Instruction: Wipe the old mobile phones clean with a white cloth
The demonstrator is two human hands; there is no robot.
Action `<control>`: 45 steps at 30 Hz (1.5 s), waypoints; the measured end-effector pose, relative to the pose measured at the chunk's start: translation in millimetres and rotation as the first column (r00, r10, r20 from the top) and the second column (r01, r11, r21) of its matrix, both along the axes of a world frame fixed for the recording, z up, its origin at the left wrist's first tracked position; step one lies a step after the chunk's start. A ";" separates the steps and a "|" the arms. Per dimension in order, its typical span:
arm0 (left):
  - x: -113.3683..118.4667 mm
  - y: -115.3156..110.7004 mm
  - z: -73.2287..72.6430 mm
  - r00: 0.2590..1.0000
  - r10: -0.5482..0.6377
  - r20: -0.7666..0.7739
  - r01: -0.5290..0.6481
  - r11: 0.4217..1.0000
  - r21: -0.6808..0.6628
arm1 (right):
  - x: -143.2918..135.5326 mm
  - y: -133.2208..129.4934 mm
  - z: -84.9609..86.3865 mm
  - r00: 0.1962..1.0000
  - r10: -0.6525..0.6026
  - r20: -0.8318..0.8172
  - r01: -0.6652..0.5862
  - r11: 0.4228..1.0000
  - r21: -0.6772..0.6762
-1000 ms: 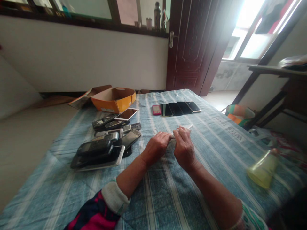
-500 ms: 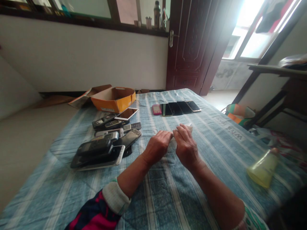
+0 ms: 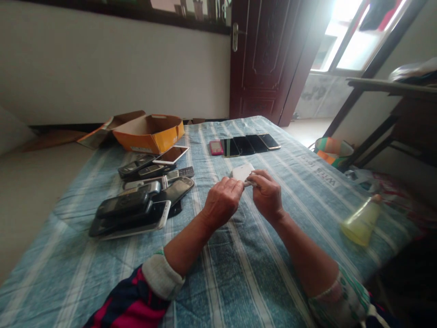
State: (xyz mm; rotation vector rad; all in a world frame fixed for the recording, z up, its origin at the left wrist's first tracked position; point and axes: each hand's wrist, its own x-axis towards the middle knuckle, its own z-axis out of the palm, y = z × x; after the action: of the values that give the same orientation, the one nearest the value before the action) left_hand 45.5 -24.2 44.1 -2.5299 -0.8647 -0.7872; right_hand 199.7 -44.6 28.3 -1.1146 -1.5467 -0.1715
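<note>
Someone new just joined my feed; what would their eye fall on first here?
Probably the left hand and right hand, mid-view, together holding a flat white object. Next, the heap of phones at the left of the striped cloth, with an open orange box behind it. Beyond the hands lies a row of dark phones, a small pink-edged item at its left end.

the blue striped cloth (image 3: pixel 239 278) bears an orange box (image 3: pixel 167 140), piled phones (image 3: pixel 128 201), a phone row (image 3: pixel 244 146) and a yellow container (image 3: pixel 361 222).
</note>
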 end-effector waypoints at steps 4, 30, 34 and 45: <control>-6.3 13.9 -6.4 0.984 -0.116 0.134 0.129 0.987 -0.097 | 5.8 3.0 -0.4 0.995 0.020 -0.097 -0.024 0.999 -0.039; 2.9 16.4 -8.5 0.983 -0.146 0.112 0.161 0.976 -0.147 | -2.2 5.6 -6.7 0.928 -0.031 0.370 0.079 0.990 -0.115; 4.3 16.5 -10.3 0.992 -0.106 0.062 0.113 0.986 -0.123 | 16.6 14.2 -11.2 0.927 -0.114 0.358 0.176 0.973 -0.147; 3.1 16.9 -11.0 0.990 -0.109 0.087 0.118 0.987 -0.108 | -4.9 10.0 -16.9 0.936 0.010 0.351 0.030 0.994 -0.109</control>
State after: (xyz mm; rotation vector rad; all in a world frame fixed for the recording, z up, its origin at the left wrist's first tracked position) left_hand 48.6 -7.3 33.1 -2.6828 -0.8174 -0.9059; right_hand 194.8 -34.7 11.4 -1.2281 -1.8876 -0.3069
